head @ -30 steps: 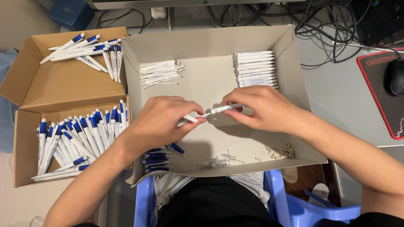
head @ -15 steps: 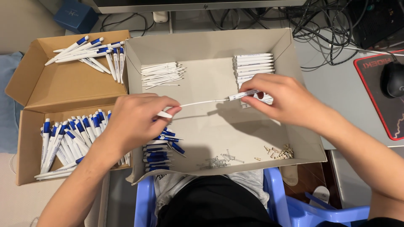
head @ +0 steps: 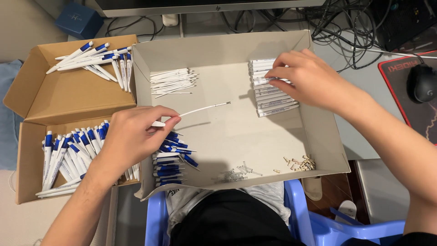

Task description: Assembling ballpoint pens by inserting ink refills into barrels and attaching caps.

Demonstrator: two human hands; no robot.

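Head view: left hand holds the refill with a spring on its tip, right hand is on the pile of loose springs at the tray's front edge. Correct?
Not quite. In the head view the right hand is on the stack of white barrels at the tray's back right. The loose springs lie untouched. The left hand does hold the refill.

White-and-blue pens (head: 68,155) fill a brown cardboard box (head: 68,98). A pale grey tray (head: 236,132) holds white pen barrels (head: 273,98), white refills (head: 173,82), blue clips (head: 170,159) and silver springs (head: 234,173). A red-edged black mouse pad (head: 409,95) carries a black mouse (head: 423,82); the chair (head: 300,218) is light blue.
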